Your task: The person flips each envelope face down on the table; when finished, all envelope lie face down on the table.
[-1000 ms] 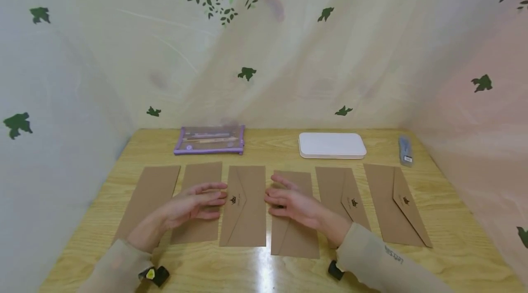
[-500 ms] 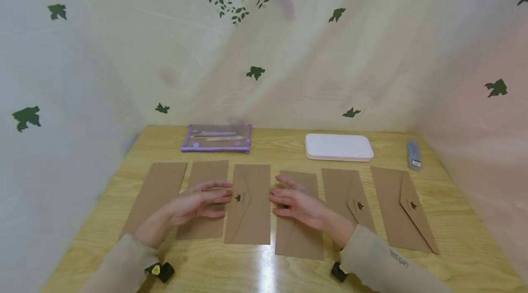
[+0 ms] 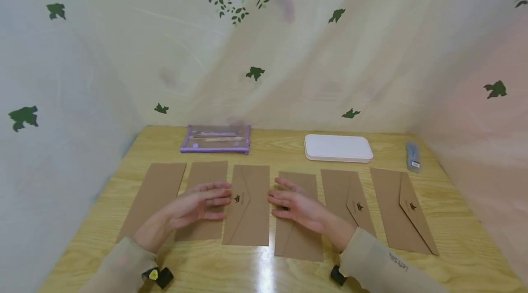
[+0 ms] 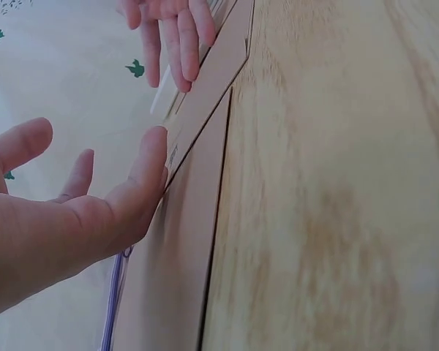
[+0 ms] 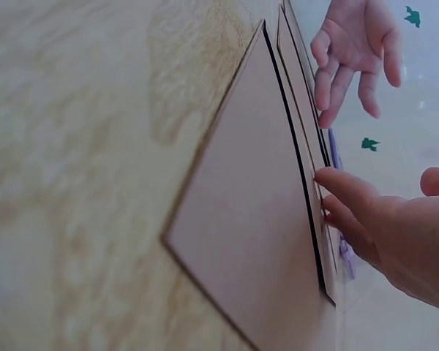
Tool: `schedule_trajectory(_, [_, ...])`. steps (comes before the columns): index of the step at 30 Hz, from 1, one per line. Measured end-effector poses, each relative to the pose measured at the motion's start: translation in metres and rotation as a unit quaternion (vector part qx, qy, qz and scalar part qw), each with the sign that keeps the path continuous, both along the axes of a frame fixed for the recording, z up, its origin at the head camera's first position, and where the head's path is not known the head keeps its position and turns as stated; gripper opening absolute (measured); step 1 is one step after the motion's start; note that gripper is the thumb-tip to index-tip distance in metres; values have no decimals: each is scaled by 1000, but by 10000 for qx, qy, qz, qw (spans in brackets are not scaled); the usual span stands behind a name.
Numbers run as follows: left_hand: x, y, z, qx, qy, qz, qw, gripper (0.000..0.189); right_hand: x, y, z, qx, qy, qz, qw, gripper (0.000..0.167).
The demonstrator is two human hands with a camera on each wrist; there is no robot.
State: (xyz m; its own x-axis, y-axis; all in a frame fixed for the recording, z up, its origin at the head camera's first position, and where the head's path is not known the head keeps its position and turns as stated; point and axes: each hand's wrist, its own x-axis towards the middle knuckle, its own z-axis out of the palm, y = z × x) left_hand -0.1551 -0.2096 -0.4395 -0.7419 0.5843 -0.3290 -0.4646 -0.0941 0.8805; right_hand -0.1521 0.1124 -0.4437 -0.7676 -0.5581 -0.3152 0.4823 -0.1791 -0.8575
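Observation:
Several brown paper envelopes lie in a row on the wooden table. In the head view, my left hand [image 3: 198, 206] is over the second envelope from the left [image 3: 209, 171], its fingertips near the left edge of the middle-left envelope [image 3: 255, 219], which shows a flap and a small crown print. My right hand [image 3: 301, 208] lies across the envelope right of that one [image 3: 299, 242], covering most of its print. Both hands have extended fingers, palms turned toward each other, and hold nothing. In the left wrist view, the left fingers [image 4: 143, 172] are close beside an envelope's edge.
At the back are a purple-trimmed clear pencil pouch [image 3: 216, 139] with pencils and a white flat case [image 3: 338, 147]. A small bluish-grey packet [image 3: 412, 156] lies back right. More envelopes lie at far left [image 3: 158, 187] and far right [image 3: 387, 210]. A leaf-and-bird-printed cloth [image 3: 231, 91] surrounds the table.
The head view shifted slightly early on, moving the whole scene a little to the right in the picture. Both hands keep nearly the same pose and place by the envelopes.

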Motion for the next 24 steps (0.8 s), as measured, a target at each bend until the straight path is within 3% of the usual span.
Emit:
schedule_trajectory(14, [-1, -2, -1, 10, -26, 188, 9998, 62, -2, -2, 0, -61, -130, 13, 9999, 72])
schedule_trajectory(24, [0, -4, -2, -72, 183, 145, 9997, 63, -3, -1, -1, -118, -167, 49, 9998, 70])
